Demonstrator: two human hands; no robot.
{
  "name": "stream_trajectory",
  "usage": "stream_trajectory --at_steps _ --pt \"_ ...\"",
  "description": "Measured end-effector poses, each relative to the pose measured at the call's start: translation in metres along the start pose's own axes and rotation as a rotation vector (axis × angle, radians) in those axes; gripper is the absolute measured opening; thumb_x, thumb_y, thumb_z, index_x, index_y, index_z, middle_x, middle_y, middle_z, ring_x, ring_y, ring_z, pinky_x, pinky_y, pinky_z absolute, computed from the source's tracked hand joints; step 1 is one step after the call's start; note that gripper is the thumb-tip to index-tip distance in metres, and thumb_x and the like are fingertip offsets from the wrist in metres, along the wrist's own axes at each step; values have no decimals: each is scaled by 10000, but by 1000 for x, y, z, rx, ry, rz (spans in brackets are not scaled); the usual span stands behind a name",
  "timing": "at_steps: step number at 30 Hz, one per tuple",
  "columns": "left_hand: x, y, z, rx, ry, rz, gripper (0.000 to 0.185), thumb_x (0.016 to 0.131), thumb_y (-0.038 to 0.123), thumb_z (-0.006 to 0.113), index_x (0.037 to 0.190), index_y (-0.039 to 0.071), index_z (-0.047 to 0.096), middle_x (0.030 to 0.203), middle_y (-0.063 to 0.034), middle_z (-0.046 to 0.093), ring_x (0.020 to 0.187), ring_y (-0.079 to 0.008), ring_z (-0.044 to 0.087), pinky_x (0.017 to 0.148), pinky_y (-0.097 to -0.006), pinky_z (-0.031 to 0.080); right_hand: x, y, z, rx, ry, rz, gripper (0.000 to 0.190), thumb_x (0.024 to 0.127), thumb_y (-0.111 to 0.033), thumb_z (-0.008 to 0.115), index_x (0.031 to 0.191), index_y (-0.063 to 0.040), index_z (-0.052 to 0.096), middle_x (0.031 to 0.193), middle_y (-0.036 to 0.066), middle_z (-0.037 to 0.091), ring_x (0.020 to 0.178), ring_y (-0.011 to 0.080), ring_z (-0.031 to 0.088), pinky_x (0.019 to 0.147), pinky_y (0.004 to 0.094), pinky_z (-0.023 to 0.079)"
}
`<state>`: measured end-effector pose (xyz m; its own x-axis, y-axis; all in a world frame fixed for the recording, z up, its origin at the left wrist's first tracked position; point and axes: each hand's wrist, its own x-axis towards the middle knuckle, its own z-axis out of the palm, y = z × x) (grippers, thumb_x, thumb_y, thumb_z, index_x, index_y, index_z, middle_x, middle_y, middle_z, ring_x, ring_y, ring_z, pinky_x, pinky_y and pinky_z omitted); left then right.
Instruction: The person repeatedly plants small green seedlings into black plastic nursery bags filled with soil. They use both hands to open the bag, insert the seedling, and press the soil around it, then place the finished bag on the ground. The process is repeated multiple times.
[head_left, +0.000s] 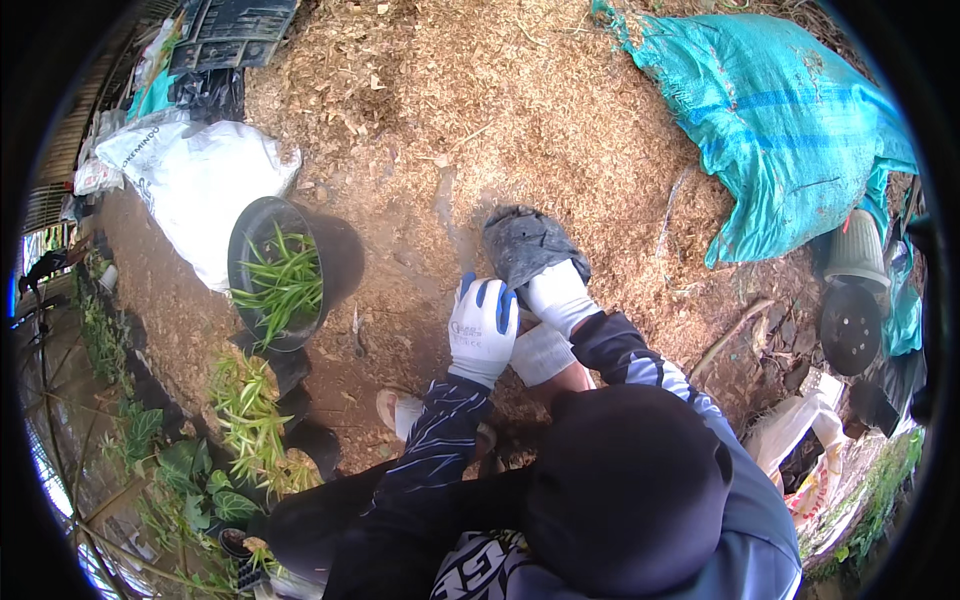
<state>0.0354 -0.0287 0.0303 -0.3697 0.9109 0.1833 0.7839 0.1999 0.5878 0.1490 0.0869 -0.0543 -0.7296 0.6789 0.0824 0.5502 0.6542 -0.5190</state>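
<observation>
Both of my hands wear white work gloves with blue palms. My right hand (557, 296) reaches up into the mouth of a crumpled black plastic bag (532, 244), which covers its fingers. Close to the bag's lower left edge is my left hand (484, 326), its fingers bent; whether it pinches the bag's rim cannot be told. To the left, a black plastic pot (341, 255) lies tilted with a green spider plant (281, 277) inside it.
Wood shavings (570, 127) cover the ground ahead. A filled turquoise woven sack (787, 127) lies at the upper right, a white sack (217, 180) at the upper left. More spider plants (247, 420) stand at the lower left. A pale ribbed pot (856, 251) and a stick (731, 337) are at right.
</observation>
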Motion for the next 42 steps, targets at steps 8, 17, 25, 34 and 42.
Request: stream_trajectory --at_steps 8,17,25,34,42 --pt "-8 6 -2 139 70 -289 350 943 187 777 1247 37 688 1084 -189 712 1080 -429 693 992 -499 542 -1 -30 -37 -67 -471 48 231 976 -213 616 995 -113 823 944 156 811 902 324 802 821 467 611" --pt "-7 -11 -10 211 -138 -634 521 937 174 798 1425 97 632 1207 -167 780 1105 -374 765 930 -484 592 -20 -38 -2 408 -504 403 304 1023 -252 586 1217 -83 748 1022 232 768 975 444 736 939 519 577" --pt "5 -7 -22 372 -207 -496 498 997 269 703 1460 119 599 1205 -181 758 1111 -395 722 991 -501 550 8 -28 -4 86 -82 104 369 1048 -321 589 1309 -90 712 1274 203 730 1232 397 669 1067 509 510" --pt "51 -45 -9 -328 168 -610 316 905 -33 798 1205 28 719 1000 -81 754 862 -167 715 803 -345 600 46 -4 -111 435 -42 -318 188 1024 -315 681 1091 -147 733 938 166 724 875 385 725 789 477 594" --pt "57 -49 -1 -663 174 -634 343 932 -100 781 1230 28 669 1002 -33 691 849 -117 659 730 -281 571 129 99 -133 -360 172 298 745 974 -616 709 1603 -256 536 1659 223 458 1456 549 476 1156 770 396"
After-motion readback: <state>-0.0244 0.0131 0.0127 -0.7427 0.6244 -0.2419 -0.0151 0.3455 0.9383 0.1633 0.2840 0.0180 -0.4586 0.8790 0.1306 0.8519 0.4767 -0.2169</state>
